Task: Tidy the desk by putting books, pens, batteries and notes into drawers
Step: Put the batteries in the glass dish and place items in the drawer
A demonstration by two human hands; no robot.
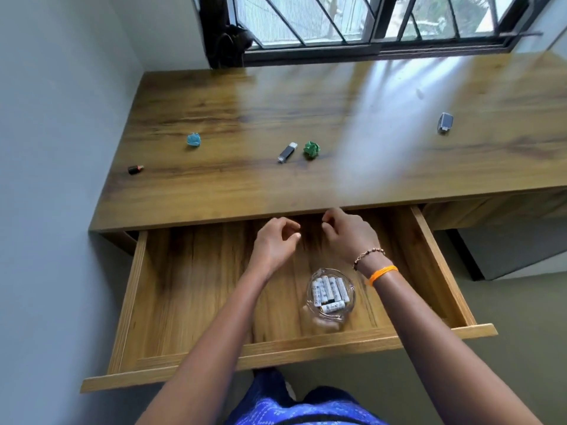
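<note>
Six or so white batteries [329,294], print unreadable, lie in a glass dish [310,297] near the drawer [190,271] front; our left hand [274,242] and right hand [349,233], loosely curled and empty, hover near the table [245,118] edge.

I see daylight entering from the window [368,23] at the top, bright enough overall. A broad pale glare streak crosses the desk top [214,191] toward its front edge. The drawer [196,286] interior is dimmest under the desk lip. Wide-angle distortion bends straight edges near the frame borders. Detail is soft throughout; the glass dish [331,294] looks smeared.
</note>
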